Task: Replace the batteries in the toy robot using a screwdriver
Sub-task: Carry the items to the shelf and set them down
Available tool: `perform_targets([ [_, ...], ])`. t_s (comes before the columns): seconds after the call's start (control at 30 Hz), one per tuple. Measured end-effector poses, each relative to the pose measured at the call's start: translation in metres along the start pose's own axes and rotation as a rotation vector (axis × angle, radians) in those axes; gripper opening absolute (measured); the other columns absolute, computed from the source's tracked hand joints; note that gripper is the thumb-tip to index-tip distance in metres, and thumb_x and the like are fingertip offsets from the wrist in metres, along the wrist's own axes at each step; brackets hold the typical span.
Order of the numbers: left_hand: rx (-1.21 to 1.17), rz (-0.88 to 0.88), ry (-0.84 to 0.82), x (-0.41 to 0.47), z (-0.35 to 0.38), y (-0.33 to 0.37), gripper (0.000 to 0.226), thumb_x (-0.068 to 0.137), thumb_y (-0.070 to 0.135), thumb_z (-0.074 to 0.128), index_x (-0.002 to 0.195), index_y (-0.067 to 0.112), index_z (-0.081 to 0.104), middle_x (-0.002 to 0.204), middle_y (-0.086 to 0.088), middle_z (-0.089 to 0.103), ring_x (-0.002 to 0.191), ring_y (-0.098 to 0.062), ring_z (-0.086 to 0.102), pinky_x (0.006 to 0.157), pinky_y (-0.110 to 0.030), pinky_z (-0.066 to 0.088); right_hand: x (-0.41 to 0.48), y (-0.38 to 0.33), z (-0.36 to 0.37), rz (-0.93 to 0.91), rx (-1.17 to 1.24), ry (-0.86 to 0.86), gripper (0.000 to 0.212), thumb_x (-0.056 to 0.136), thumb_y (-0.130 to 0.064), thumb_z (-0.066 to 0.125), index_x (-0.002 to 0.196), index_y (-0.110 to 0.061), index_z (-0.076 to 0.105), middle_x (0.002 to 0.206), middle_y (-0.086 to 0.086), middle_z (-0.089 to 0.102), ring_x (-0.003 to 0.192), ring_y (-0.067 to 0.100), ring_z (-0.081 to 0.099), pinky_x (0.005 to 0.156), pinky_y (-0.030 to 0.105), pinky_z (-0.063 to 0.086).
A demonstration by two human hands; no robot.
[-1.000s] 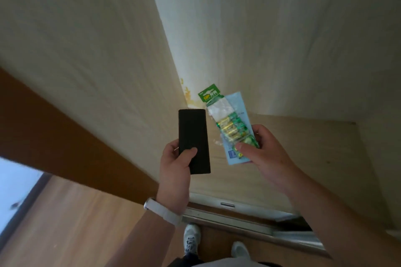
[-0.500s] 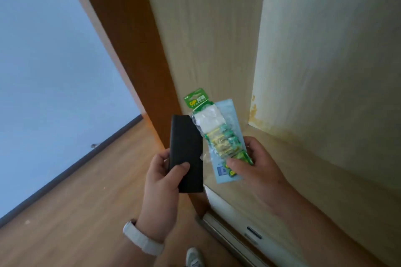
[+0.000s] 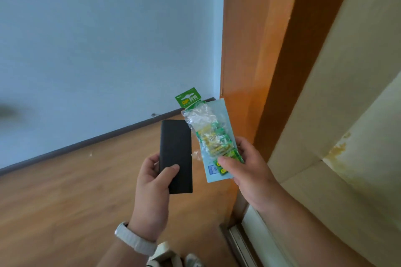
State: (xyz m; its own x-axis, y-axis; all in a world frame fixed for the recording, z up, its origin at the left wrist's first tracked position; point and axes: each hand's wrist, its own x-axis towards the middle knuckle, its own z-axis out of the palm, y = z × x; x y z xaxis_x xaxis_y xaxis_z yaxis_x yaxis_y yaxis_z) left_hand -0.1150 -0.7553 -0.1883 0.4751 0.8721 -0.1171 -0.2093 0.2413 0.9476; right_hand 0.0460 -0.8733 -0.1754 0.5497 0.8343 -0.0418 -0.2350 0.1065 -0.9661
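Since half a second ago, the head view has swung left: the pale blue-white wall (image 3: 97, 39) and wooden floor (image 3: 76, 191) now fill the left and middle, and the orange-brown wooden frame (image 3: 249, 50) has shifted from left of centre to right of centre. Both hands keep the same hold as before.

Head view, looking down at two bare hands held out in front of the body. The left hand (image 3: 152, 186) grips the lower half of a flat black case (image 3: 175, 149), thumb across its face and fingers curled behind its left edge. The case stands nearly upright; what it holds cannot be told. A white watch strap (image 3: 134, 243) circles the left wrist.

The right hand (image 3: 249, 171) pinches the lower end of the battery pack (image 3: 213, 138), thumb on the front and fingers behind. The pack is clear crinkled plastic with a green header card on top and green-and-yellow batteries inside. It lies against a pale blue packet (image 3: 223, 112) held in the same grip. The pack tilts to the left, its top just beside the upper right corner of the case.

A dark skirting board (image 3: 86, 141) runs where wall meets floor. Right of the frame is a cream panel (image 3: 347, 115) with a yellowish stain (image 3: 336, 151). A metal track (image 3: 240, 243) runs along the floor below it. The tips of pale shoes (image 3: 160, 251) show at the bottom edge.
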Motion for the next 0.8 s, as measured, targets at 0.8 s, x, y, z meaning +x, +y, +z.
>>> perform_targets([
  [0.8, -0.127, 0.151, 0.442, 0.169, -0.168, 0.067, 0.04, 0.074, 0.015, 0.066, 0.114, 0.016, 0.061, 0.089, 0.006, 0.076, 0.081, -0.013, 0.071, 0.062, -0.029, 0.058, 0.232, 0.042, 0.194, 0.17, -0.111, -0.325, 0.049, 0.069, -0.027, 0.075, 0.114, -0.017, 0.06, 0.11, 0.015, 0.07, 0.102, 0.031, 0.069, 0.091, 0.049, 0.055],
])
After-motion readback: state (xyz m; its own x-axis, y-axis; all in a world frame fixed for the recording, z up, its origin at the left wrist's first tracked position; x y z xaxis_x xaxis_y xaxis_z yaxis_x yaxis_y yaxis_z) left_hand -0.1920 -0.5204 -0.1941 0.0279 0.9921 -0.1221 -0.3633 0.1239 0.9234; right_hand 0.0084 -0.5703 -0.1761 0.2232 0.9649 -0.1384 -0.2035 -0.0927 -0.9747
